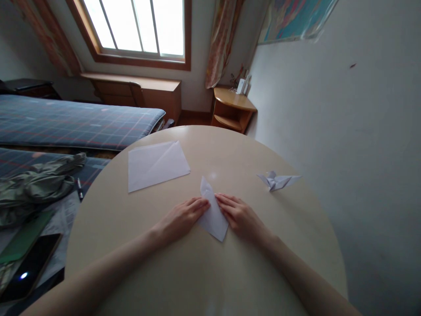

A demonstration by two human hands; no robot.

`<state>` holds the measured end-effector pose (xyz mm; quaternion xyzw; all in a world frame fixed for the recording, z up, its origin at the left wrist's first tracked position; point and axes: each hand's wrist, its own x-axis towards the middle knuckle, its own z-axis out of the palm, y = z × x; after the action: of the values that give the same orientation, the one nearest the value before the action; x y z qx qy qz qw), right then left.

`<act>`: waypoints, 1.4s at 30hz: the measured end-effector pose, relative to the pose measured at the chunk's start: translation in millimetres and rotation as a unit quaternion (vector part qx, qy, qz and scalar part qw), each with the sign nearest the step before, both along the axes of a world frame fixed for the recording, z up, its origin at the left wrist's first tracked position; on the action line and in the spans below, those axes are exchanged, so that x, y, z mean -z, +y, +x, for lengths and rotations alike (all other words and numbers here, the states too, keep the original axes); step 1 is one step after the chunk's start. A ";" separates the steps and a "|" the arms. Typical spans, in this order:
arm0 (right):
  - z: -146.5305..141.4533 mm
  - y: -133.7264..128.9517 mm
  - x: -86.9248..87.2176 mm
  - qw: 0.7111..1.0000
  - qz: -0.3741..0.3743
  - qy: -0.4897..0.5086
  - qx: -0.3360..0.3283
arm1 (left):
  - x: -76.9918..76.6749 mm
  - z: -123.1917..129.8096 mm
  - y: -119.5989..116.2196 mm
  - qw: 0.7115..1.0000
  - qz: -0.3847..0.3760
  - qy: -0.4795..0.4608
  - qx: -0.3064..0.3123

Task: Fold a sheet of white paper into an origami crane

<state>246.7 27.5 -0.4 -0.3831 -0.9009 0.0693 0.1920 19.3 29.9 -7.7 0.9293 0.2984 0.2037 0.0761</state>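
Note:
A narrow folded sheet of white paper [215, 219] lies on the round table [158, 276], its pointed tip away from me. My left hand [187, 213] grips its left edge, fingers together. On the opposite edge, the closed fingers of my right hand [238, 215] press against the paper. Parts of both edges are hidden under my fingertips. To the right stands a folded white paper crane [276, 181], apart from my hands. Flat sheets of white paper [158, 166], the top one creased diagonally, lie at the table's far left.
Left of the table are a plaid mattress [75, 123], crumpled grey-green cloth [36, 186], a pen [80, 189], a green folder [24, 239] and a dark phone [31, 263]. A white wall [368, 153] runs along the right. A wooden corner shelf [233, 98] stands beyond the table.

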 end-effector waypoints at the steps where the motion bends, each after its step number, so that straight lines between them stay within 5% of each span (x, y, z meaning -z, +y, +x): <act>1: -0.1 -0.4 -0.5 1.000 -0.009 0.002 -0.004 | -0.1 -0.4 0.4 1.000 -0.001 -0.008 0.001; 16: 17.7 11.1 -5.5 0.993 -0.064 0.014 -0.097 | 0.6 -7.9 6.2 0.998 -0.033 -0.042 0.029; 35: 19.8 12.7 -7.3 0.991 -0.079 0.034 -0.103 | -5.4 -10.7 8.8 0.992 -0.081 -0.084 0.050; 42: 18.3 11.2 -3.0 0.988 -0.091 0.091 -0.087 | -4.1 -8.5 5.6 0.995 -0.042 -0.079 0.040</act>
<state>264.9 38.7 2.6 -0.3112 -0.8997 0.2014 0.2305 10.8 35.5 -3.5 0.9174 0.2629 0.2603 0.1468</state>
